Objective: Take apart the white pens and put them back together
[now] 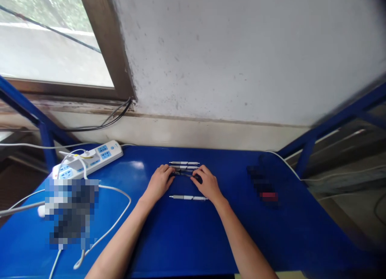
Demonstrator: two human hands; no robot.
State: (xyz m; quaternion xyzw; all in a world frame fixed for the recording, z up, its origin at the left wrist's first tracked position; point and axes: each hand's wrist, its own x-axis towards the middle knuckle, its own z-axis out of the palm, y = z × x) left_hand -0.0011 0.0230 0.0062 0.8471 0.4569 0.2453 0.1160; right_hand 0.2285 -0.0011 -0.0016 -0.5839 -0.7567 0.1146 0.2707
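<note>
My left hand (pixel 159 181) and my right hand (pixel 207 183) are close together over the blue tabletop. Between them lies a slim dark pen (pixel 186 174), its two ends pinched in the fingers of either hand. Just beyond it, a white-and-grey pen (pixel 184 163) lies sideways, with another white pen (pixel 183 167) parallel and very near it. Fingers partly cover this nearer group, so I cannot tell exactly how many pens are there. Closer to me, a separate white-and-grey pen (pixel 187 197) lies sideways between my wrists.
A white power strip (pixel 101 157) with plugs and looping white cables (pixel 128 198) sits on the left of the blue table (pixel 181 238). Near it is a blurred-out dark object (pixel 74 214). Another dark and red blurred item (pixel 268 196) lies right. Blue metal rails flank both sides; a wall stands behind.
</note>
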